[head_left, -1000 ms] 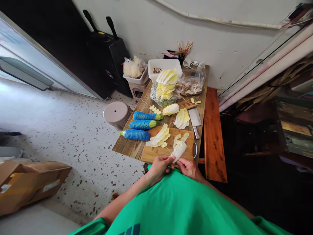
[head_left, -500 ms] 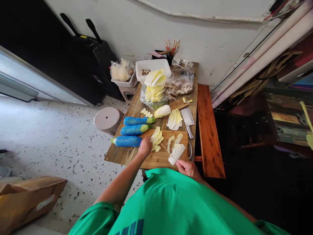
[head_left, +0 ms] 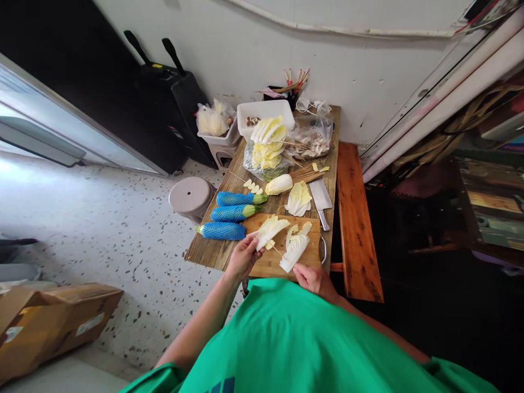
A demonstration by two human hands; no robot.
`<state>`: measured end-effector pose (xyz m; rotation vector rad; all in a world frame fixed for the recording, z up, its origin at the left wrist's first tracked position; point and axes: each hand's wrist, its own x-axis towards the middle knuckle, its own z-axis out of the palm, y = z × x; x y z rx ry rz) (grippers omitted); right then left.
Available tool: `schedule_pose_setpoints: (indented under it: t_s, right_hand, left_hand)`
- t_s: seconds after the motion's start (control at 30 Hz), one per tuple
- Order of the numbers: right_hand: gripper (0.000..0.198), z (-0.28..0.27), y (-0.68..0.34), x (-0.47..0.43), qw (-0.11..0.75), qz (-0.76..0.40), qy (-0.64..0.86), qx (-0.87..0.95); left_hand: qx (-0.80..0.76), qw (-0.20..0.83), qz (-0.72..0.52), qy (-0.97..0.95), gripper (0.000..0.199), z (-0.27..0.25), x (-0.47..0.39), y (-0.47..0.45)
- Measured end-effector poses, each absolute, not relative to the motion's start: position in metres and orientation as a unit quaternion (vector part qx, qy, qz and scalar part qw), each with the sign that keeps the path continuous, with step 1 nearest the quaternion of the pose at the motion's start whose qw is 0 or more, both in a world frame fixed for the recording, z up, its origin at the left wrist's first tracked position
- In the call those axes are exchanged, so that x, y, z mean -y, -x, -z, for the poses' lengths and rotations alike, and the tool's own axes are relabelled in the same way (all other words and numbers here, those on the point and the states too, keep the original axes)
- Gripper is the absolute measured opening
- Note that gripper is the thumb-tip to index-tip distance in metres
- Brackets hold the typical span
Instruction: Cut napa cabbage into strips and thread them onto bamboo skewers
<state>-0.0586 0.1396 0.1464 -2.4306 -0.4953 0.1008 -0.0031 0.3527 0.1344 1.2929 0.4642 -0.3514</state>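
My left hand (head_left: 244, 254) is closed on the base of a pale napa cabbage leaf (head_left: 271, 230), held over the left part of the wooden cutting board (head_left: 262, 267). My right hand (head_left: 314, 279) is closed at the lower end of napa cabbage leaves on a skewer (head_left: 295, 251). A thin bamboo stick (head_left: 278, 251) pokes out of these leaves toward the left hand. Some yellowish leaf pieces lie on the board behind both hands. Beyond the board rest a small stack of cabbage leaves (head_left: 298, 197) and a cleaver (head_left: 320, 197), its handle toward me.
Zucchini in blue foam nets (head_left: 223, 230) lie left of the board. Farther back are a cabbage heart (head_left: 279, 184), loose bamboo skewers (head_left: 305, 174), piled cabbage skewers (head_left: 268, 143), a white tub (head_left: 266, 109) and bagged mushrooms (head_left: 313, 141). A bench (head_left: 358, 229) stands right, a stool (head_left: 190, 196) left.
My left hand has lifted the cabbage leaf from the board's left side and turned it toward the right. My right hand keeps its hold on the skewered leaves. The view has shifted slightly left.
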Motion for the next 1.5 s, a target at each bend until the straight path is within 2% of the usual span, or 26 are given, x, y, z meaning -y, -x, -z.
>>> schedule_pose_setpoints:
  t_s: [0.1,0.23,0.37,0.57,0.97,1.5]
  right_hand:
    - [0.033,-0.147,0.063,-0.143,0.318,-0.044,0.924,0.209]
    - [0.032,-0.147,0.070,-0.144,0.311,-0.043,0.923,0.224]
    - [0.030,-0.149,0.075,-0.143,0.308,-0.043,0.920,0.237]
    - [0.033,-0.152,0.080,-0.142,0.314,-0.038,0.918,0.238]
    - [0.033,-0.152,0.081,-0.135,0.321,-0.066,0.914,0.240]
    - [0.033,-0.146,0.080,-0.136,0.315,-0.068,0.918,0.230]
  left_hand:
    - [-0.248,0.849,0.185,-0.427,0.028,-0.150,-0.352,0.018]
    - [-0.327,0.869,0.182,-0.325,0.019,-0.159,-0.355,0.024]
    - [-0.371,0.855,0.191,-0.308,0.012,-0.165,-0.355,0.026]
    - [-0.426,0.843,0.224,-0.241,0.014,-0.175,-0.352,0.024]
    - [-0.425,0.843,0.242,-0.223,0.022,-0.176,-0.343,0.024]
    - [-0.421,0.851,0.230,-0.210,0.014,-0.179,-0.343,0.019]
